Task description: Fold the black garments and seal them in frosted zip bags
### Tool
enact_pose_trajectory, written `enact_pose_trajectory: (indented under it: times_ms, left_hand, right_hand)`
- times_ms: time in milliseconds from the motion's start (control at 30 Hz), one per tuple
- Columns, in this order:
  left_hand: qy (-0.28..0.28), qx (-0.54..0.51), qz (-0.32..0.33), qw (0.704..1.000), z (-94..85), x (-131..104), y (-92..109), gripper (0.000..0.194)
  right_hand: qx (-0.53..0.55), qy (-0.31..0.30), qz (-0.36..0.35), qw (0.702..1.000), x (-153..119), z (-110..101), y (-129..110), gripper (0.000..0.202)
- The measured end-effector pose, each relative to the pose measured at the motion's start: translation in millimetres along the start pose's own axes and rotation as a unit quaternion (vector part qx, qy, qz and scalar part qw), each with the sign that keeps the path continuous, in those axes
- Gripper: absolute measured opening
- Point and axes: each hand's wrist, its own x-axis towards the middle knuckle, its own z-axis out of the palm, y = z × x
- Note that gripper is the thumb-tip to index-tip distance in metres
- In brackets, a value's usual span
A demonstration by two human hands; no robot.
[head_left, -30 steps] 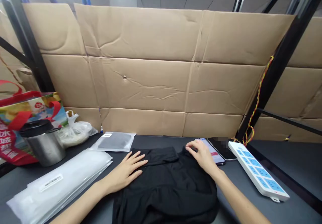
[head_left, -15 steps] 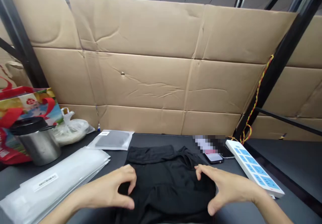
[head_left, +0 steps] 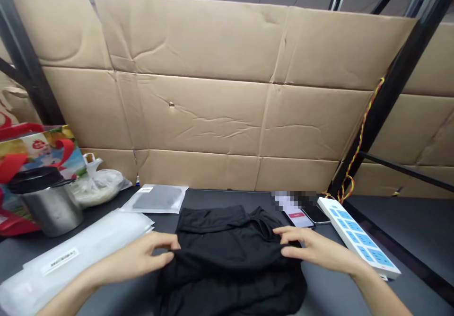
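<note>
A black garment point(head_left: 227, 259) lies in front of me on the dark tabletop, with a folded band along its far edge; its exact kind I cannot make out. My left hand point(head_left: 149, 254) pinches the cloth at its left side between thumb and fingers. At the right side my right hand point(head_left: 301, 245) does the same. Between the two hands a fold of the cloth is lifted and sags a little in the middle. The near end of the garment runs out of the bottom of the view.
Frosted plastic bags point(head_left: 81, 250) with a barcode label lie to the left, and a packed flat pouch point(head_left: 156, 198) behind them. A steel mug point(head_left: 49, 207), a tied plastic bag point(head_left: 99, 183) and a colourful bag point(head_left: 39, 141) stand far left. Right are phones point(head_left: 301, 216) and a power strip point(head_left: 358, 235). Cardboard point(head_left: 198, 117) walls the back.
Both hands have gone from open above the garment to pinching its left and right sides. The cloth between them has been raised into a fold.
</note>
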Motion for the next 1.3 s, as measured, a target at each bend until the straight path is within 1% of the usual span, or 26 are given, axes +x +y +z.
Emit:
enact_pose_trajectory:
  times_ms: [67, 133, 200, 233, 300, 367, 467, 533, 633, 733, 833, 900, 933, 967, 1067, 1133, 1200, 1300]
  left_hand:
    - [0.008, -0.004, -0.02, 1.0, 0.9, 20.2, -6.1, 0.015]
    - [0.01, -0.007, -0.027, 1.0, 1.3, 41.0, -8.9, 0.014]
    - [0.013, -0.006, -0.028, 1.0, 2.7, 58.1, -10.7, 0.013]
    - [0.013, -0.004, -0.028, 0.999, 4.0, 64.4, -11.4, 0.013]
    - [0.013, -0.003, -0.025, 1.0, 8.2, 72.1, -12.5, 0.012]
    - [0.009, -0.004, -0.015, 1.0, 13.5, 74.2, -13.3, 0.013]
    - [0.005, -0.007, -0.004, 1.0, 20.2, 73.1, -14.7, 0.013]
    - [0.007, -0.005, -0.006, 1.0, 22.1, 72.7, -16.1, 0.012]
    - [0.011, 0.005, -0.006, 1.0, 21.5, 73.5, -17.6, 0.012]
    - [0.023, 0.022, -0.001, 0.999, 18.5, 74.4, -14.8, 0.015]
    - [0.057, 0.043, 0.004, 0.997, 17.1, 75.0, 0.2, 0.023]
    - [0.077, 0.053, 0.035, 0.995, 19.9, 75.8, 20.5, 0.029]
    - [0.074, 0.055, 0.066, 0.994, 22.9, 76.3, 33.4, 0.032]
    - [0.063, 0.055, 0.105, 0.991, 27.2, 76.9, 47.5, 0.035]
    - [-0.001, 0.046, 0.219, 0.975, 47.3, 79.8, 88.4, 0.043]
    - [-0.025, 0.037, 0.258, 0.965, 64.3, 82.2, 106.8, 0.046]
    - [-0.035, 0.031, 0.266, 0.963, 80.5, 84.3, 114.7, 0.049]
    - [-0.041, 0.025, 0.257, 0.965, 97.2, 85.9, 112.7, 0.052]
  right_hand:
    - [-0.019, 0.06, -0.007, 0.998, 13.2, -3.3, 2.7, 0.03]
    - [-0.074, 0.134, 0.006, 0.988, 31.7, -2.9, 7.0, 0.034]
    - [-0.126, 0.189, 0.033, 0.973, 51.6, 1.9, 13.7, 0.034]
    - [-0.137, 0.203, 0.045, 0.969, 60.4, 5.8, 17.7, 0.031]
    - [-0.139, 0.209, 0.057, 0.966, 72.6, 14.5, 26.3, 0.025]
    - [-0.141, 0.203, 0.064, 0.967, 75.9, 21.5, 33.7, 0.026]
    - [-0.154, 0.197, 0.075, 0.965, 67.3, 23.4, 40.4, 0.038]
    - [-0.166, 0.194, 0.084, 0.963, 58.2, 20.1, 43.2, 0.041]
    - [-0.182, 0.188, 0.092, 0.961, 48.0, 15.2, 47.8, 0.034]
    - [-0.197, 0.195, 0.106, 0.955, 44.5, 15.0, 51.7, 0.026]
    - [-0.211, 0.211, 0.12, 0.947, 44.6, 16.8, 48.6, 0.019]
    - [-0.219, 0.226, 0.126, 0.941, 45.4, 17.2, 41.2, 0.013]
    - [-0.223, 0.235, 0.127, 0.937, 46.1, 17.1, 36.4, 0.011]
    - [-0.228, 0.244, 0.127, 0.934, 46.9, 16.8, 31.3, 0.01]
    - [-0.206, 0.274, 0.132, 0.93, 49.4, 15.2, 19.8, 0.016]
    - [-0.174, 0.284, 0.143, 0.932, 49.6, 13.8, 18.7, 0.02]
    - [-0.143, 0.278, 0.156, 0.937, 47.1, 11.8, 22.5, 0.023]
    - [-0.099, 0.245, 0.174, 0.949, 40.7, 7.4, 27.6, 0.027]
